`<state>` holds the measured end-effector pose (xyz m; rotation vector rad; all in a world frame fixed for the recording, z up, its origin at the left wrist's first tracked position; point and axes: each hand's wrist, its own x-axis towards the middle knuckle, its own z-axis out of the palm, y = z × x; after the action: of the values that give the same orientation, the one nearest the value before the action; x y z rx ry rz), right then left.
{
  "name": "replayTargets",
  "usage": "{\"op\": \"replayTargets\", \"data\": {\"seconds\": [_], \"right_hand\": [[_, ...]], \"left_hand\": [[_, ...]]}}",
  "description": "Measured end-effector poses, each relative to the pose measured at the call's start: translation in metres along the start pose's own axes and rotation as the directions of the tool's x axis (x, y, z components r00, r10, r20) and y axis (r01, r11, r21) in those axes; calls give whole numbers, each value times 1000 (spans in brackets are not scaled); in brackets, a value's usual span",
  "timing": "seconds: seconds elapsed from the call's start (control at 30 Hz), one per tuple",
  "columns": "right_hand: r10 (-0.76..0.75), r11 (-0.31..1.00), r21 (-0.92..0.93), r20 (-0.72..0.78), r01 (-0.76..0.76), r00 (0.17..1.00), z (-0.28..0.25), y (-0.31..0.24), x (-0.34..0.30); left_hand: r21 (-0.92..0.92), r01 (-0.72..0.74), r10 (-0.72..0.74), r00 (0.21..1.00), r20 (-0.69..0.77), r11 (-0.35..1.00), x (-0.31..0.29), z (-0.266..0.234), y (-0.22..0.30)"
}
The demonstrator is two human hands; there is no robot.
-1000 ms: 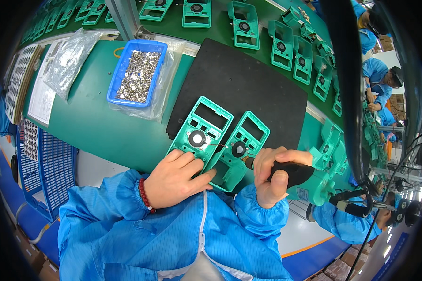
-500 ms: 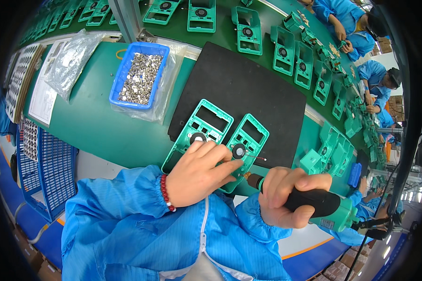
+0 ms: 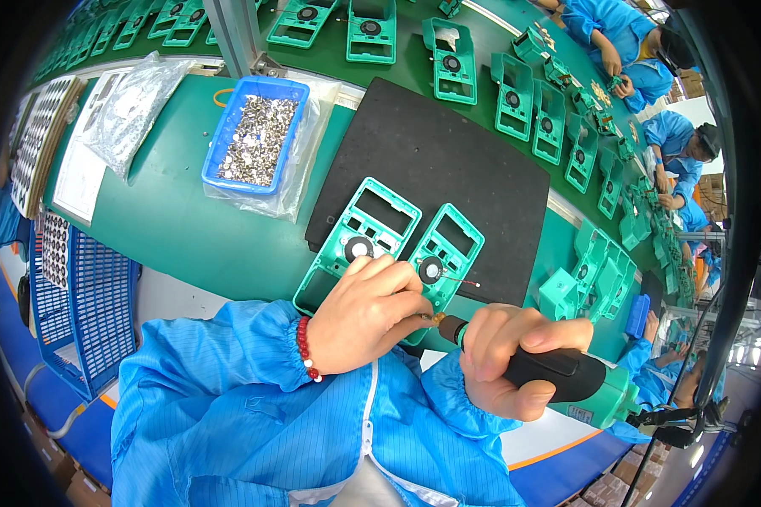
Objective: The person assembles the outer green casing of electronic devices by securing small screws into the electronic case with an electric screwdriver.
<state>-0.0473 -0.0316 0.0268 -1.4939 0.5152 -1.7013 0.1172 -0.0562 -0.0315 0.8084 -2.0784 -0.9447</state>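
My right hand is wrapped round a green and black electric screwdriver, its tip pointing left. The thumb and forefinger of my left hand are pinched at the screwdriver's bit; whatever is between them is too small to make out. Under and beyond these fingers, on a black mat, lie two green plastic housings. The left housing and the right housing each carry a round black speaker. A thin wire runs from the right one's speaker. My left hand hides the near parts of both.
A blue tray of small metal screws stands on a plastic bag, left of the mat. A clear bag lies farther left, above a blue crate. Green housings line the far belt. Co-workers in blue sit at right.
The screwdriver and my right hand have shifted slightly left. My left thumb and forefinger have come together at the bit, where they were spread over the right housing before.
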Motion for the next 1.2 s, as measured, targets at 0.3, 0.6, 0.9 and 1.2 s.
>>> {"op": "replayTargets", "data": {"seconds": [0.3,0.6,0.9,1.2], "right_hand": [[-1,1000,-27,0,1,1000,1,-1,-2],[23,998,-60,13,-22,1000,2,-4,-2],[39,998,-59,20,-38,999,-1,-8,-4],[55,995,-84,8,-55,998,-11,-3,-9]], "left_hand": [[-126,25,-21,999,38,992,0,0,1],[-204,21,-10,999,52,979,2,-1,2],[-397,70,-71,997,12,915,-2,2,3],[-130,18,-22,999,-24,991,-1,-11,10]]}}
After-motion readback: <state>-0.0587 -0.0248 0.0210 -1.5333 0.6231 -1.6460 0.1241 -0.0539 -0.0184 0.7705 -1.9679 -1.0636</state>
